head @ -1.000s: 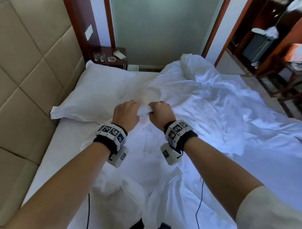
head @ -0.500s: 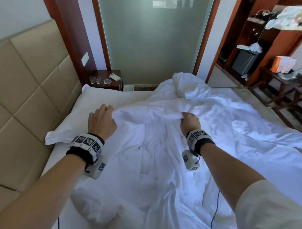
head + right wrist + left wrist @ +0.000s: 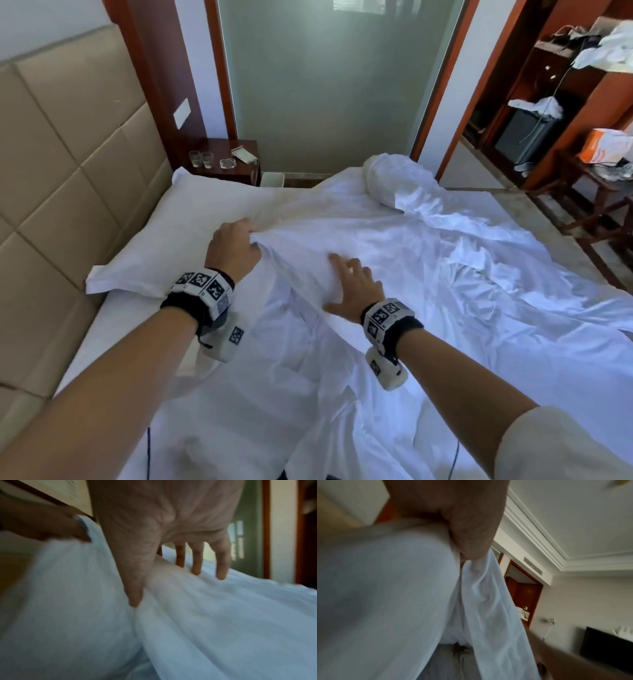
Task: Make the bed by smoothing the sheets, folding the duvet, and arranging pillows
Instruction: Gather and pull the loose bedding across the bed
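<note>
- Duvet point(image 3: 394, 308): white, thin-looking, heavily creased; spread across most of the bed, bunched in loose folds at the near edge and rumpled toward the right side. Its upper edge lies just beside the pillow.
- Sheet point(image 3: 113, 342): white, bare strip along the headboard side, under the duvet elsewhere; smooth where it shows.
- Right hand point(image 3: 352, 291): flat, fingers spread and straight, palm down on the duvet; gripping nothing. The right wrist view shows the fingertips point(image 3: 221, 574) touching the cloth.
- Left hand point(image 3: 234, 248): closed around a gathered corner of the duvet, at the pillow's near side. The left wrist view shows cloth pinched and hanging from the fist.
- Risk, judged: with the left hand pulling while the right presses, the cloth between them may ridge up instead of flattening; the cause would be opposing tension across a short span.
- Risk, judged: a strong tug on the corner may drag the pillow askew, since the duvet edge lies against it.
- Risk, judged: the bunched near folds may be trapped under a fold if not shaken out first.
- Pillow point(image 3: 191, 233): white, flat, lying along the headboard point(image 3: 61, 164).
- Second pillow point(image 3: 387, 178): far end of the bed, partly wrapped in duvet; not yet in place.
- Nightstand point(image 3: 239, 154): beyond the bed, carrying two glasses point(image 3: 200, 159).
</note>
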`<move>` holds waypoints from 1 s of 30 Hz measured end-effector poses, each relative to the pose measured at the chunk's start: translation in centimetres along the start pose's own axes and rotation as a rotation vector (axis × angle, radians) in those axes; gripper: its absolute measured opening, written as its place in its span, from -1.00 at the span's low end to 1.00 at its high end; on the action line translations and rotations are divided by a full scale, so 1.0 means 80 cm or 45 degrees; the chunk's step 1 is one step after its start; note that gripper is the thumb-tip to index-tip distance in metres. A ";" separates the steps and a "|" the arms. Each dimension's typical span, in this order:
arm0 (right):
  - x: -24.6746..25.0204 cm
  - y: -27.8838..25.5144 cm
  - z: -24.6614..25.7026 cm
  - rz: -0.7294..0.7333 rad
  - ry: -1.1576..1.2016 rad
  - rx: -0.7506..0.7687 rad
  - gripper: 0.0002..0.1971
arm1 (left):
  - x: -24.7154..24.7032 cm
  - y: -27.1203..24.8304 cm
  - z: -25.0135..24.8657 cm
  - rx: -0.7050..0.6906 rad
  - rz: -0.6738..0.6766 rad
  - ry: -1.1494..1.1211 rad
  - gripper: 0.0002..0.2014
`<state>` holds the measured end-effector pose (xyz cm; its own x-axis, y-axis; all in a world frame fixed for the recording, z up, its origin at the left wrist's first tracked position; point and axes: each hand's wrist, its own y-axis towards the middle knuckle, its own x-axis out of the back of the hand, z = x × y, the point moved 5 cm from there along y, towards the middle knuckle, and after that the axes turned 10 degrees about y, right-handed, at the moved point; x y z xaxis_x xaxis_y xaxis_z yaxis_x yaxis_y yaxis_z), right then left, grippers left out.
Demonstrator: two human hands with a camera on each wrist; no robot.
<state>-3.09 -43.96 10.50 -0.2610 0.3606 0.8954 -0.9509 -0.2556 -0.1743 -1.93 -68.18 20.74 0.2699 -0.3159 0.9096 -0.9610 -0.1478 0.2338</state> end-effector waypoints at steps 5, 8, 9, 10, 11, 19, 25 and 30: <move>-0.030 0.011 -0.071 -0.021 0.157 -0.333 0.24 | 0.013 0.009 0.033 0.030 -0.046 -0.055 -0.83; -0.032 0.029 -0.026 -0.079 0.190 -0.148 0.31 | 0.012 0.005 0.056 0.049 -0.045 -0.108 -0.78; -0.032 0.040 -0.006 -0.071 0.242 -0.091 0.35 | 0.014 0.004 0.064 0.031 -0.037 -0.136 -0.71; -0.032 0.051 0.014 -0.056 0.286 -0.051 0.38 | 0.018 0.001 0.072 0.000 -0.022 -0.170 -0.66; -0.031 0.064 0.035 -0.055 0.317 -0.013 0.40 | 0.023 -0.002 0.081 -0.029 -0.002 -0.209 -0.62; 0.019 0.147 0.228 -0.211 0.344 0.256 -0.83 | 0.083 -0.018 0.219 0.173 -0.262 -0.279 -0.88; 0.135 0.217 0.472 -0.169 0.545 0.801 -0.43 | 0.115 -0.012 0.311 0.338 -0.261 -0.358 -0.52; 0.074 0.211 0.519 0.116 0.208 0.873 -0.55 | 0.103 -0.055 0.338 0.435 -0.089 -0.217 -0.60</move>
<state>-13.81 -83.39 29.83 -0.4075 0.4271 0.8072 -0.6195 -0.7787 0.0993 6.15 -95.45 17.92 0.3680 -0.4410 0.8186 -0.8720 -0.4694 0.1391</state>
